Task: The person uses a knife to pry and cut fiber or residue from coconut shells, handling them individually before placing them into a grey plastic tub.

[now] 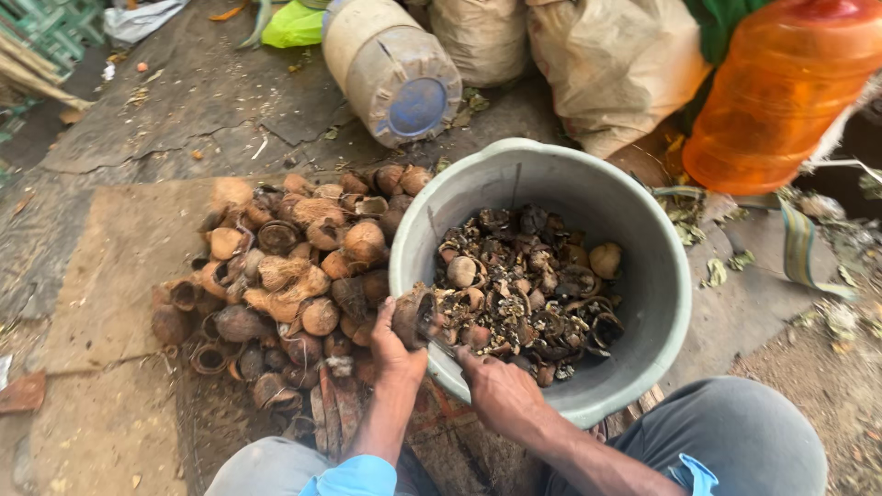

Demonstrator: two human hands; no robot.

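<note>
Shell heap (285, 276) tight against bucket (643, 230)

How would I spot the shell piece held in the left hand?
Find the big grey bucket of dark shell scraps. At its near-left rim, the left hand grips one brown coconut shell half, the only piece raised over the rim.
</note>
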